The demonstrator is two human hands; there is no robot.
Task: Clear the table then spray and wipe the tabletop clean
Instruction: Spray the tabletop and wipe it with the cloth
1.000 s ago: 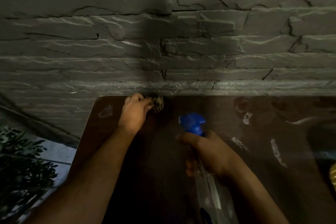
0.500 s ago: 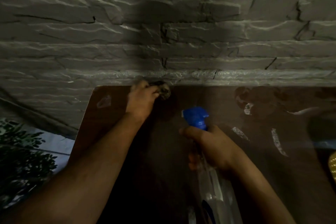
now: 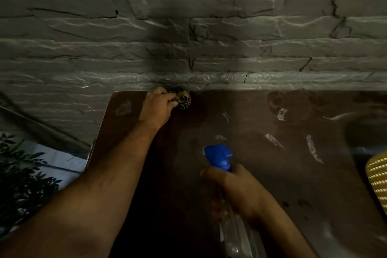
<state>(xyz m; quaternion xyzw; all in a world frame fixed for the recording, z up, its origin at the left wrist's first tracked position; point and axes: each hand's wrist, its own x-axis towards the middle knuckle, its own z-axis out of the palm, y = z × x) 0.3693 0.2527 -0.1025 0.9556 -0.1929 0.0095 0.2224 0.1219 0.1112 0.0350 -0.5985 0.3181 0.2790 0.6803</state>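
A dark brown tabletop (image 3: 261, 174) stands against a grey stone wall and shows pale smears. My left hand (image 3: 157, 109) grips a crumpled patterned cloth (image 3: 183, 98) and holds it against the table's far edge near the left corner. My right hand (image 3: 234, 188) is wrapped round the neck of a clear spray bottle with a blue trigger head (image 3: 218, 157). The nozzle points away from me toward the wall. The bottle's body runs down out of the frame below my wrist.
The grey stone wall (image 3: 209, 27) rises directly behind the table. A yellow woven thing (image 3: 378, 178) shows at the right edge. A leafy plant (image 3: 18, 184) stands on the floor left of the table.
My left hand and the cloth have slid toward the wall along the table's far edge. The spray bottle stays in my right hand in about the same place.
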